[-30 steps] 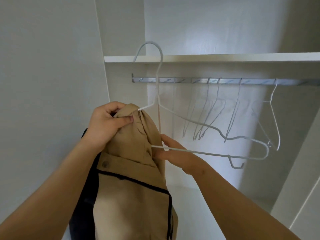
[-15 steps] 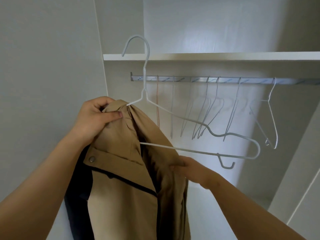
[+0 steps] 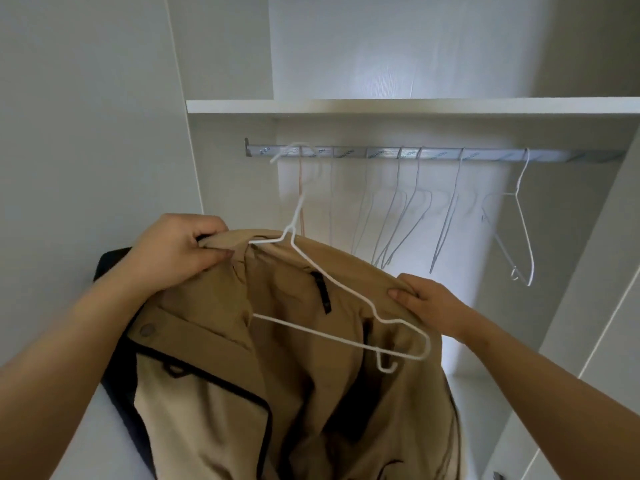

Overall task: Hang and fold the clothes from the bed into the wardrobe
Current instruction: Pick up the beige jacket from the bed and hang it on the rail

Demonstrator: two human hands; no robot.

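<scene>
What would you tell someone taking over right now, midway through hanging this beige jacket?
Left hand grips the jacket at the collar; right hand grips its other shoulder.
White hanger sits inside the jacket, hook up by the rail; blur hides whether it has caught.
Done: hanger threaded into the jacket.
To do: settle the shoulder on the hanger's end, confirm the hook on the rail, let go.

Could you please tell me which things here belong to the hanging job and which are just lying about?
In use: jacket, hanger inside it, rail, left hand and right hand gripping the jacket.
Idle: empty hangers on the rail, shelf above.
</scene>
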